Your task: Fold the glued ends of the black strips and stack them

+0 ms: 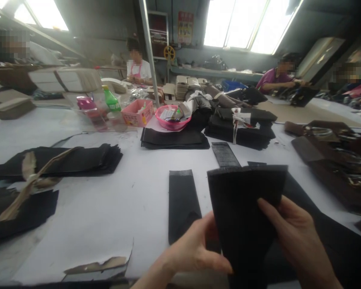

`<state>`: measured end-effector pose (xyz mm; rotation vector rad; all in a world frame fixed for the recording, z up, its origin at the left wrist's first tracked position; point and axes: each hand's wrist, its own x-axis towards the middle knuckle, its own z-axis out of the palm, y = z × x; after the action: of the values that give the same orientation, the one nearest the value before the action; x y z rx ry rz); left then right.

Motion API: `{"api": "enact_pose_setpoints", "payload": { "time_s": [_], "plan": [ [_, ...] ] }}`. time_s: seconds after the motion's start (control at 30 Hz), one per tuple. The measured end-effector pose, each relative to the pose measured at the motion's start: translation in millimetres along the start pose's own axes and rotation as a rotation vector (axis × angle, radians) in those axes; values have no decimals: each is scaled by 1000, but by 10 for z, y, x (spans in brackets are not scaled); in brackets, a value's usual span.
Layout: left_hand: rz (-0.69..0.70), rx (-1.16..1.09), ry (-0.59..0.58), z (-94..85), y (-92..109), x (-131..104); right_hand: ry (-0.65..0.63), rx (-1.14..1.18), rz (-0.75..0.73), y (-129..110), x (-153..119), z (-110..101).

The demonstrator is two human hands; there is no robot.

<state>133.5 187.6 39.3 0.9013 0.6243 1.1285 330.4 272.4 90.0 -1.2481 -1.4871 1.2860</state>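
Observation:
A flat black leather-like panel (243, 204) is held up in front of me, its top edge nearly level. My left hand (195, 249) grips its lower left side, thumb toward the front and the other fingers partly hidden behind. On the right side, my right hand (297, 237) pinches the panel with the thumb on its face. Beside the left hand a black strip (182, 196) lies on the white-covered table (108, 212). A shorter dark strip (225, 154) lies beyond the panel's top edge. Black material (327, 237) spreads under and beside the right hand.
Tied black stacks (87, 160) lie left; another tied stack (243, 124) and a loose black pile (174, 138) lie ahead. Nearby are a pink basket (173, 124), a pink box (138, 113) and a green bottle (111, 100). Brown bags (325, 156) lie right. Several people sit farther back.

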Motion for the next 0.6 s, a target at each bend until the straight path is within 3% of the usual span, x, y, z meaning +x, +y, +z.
{"api": "enact_pose_setpoints", "payload": {
  "time_s": [0.13,0.3,0.47,0.6],
  "plan": [
    [-87,92,140,147,-137,-82,83,52,-89,-94,96,232],
    [-32,35,277,18,-73,-233,-31,169,-164,-85,444,402],
    [-80,87,411,-214,-259,-394,-231,323,-35,364,851,759],
    [-102,31,482,-385,-476,-538,-288,301,44,822,1014,1079]
  ]
}}
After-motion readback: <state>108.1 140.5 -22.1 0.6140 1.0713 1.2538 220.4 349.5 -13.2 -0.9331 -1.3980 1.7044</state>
